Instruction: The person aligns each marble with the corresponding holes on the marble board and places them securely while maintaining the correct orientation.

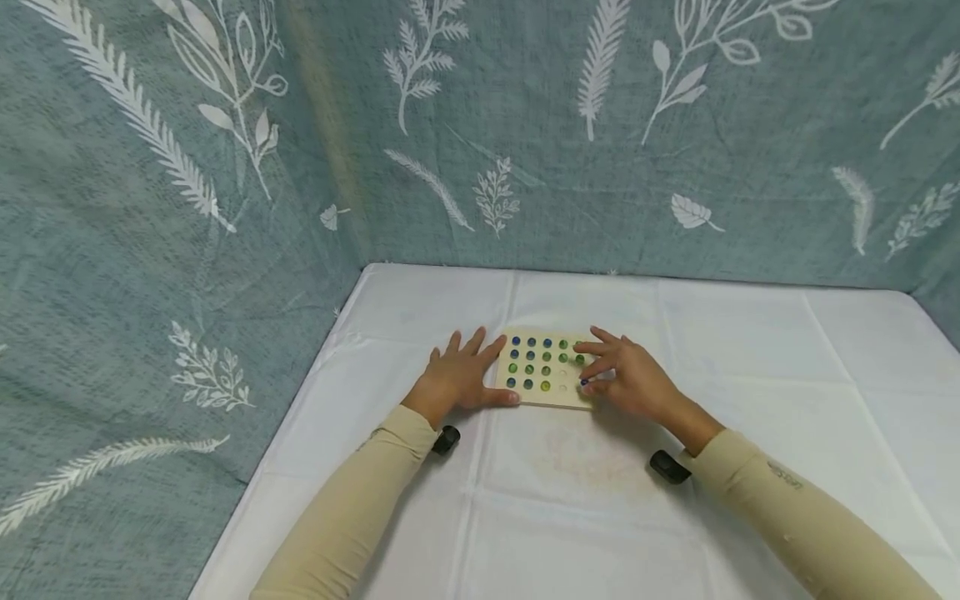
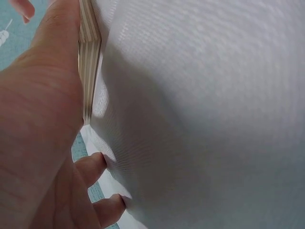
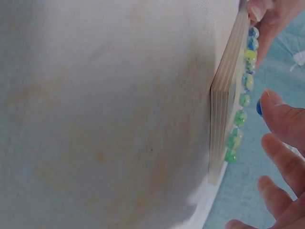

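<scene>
A light wooden board (image 1: 553, 400) lies flat on the table with rows of blue, green and yellowish glass marbles (image 1: 529, 369) in its hollows. Two hollows near its right front hold no marble. My left hand (image 1: 457, 375) lies along the board's left side, fingers spread, thumb at the near corner and index finger at the far one. Over the right end, my right hand (image 1: 633, 379) pinches a dark blue marble (image 3: 259, 108) between thumb and index finger, its other fingers spread. That hand hides part of the board's right columns.
A white cloth (image 1: 570, 533) covers the table, with creases and a faint brownish stain before the board. A teal leaf-patterned curtain (image 1: 525, 108) hangs behind and to the left. Dark wrist cameras (image 1: 670, 467) sit beneath both sleeves.
</scene>
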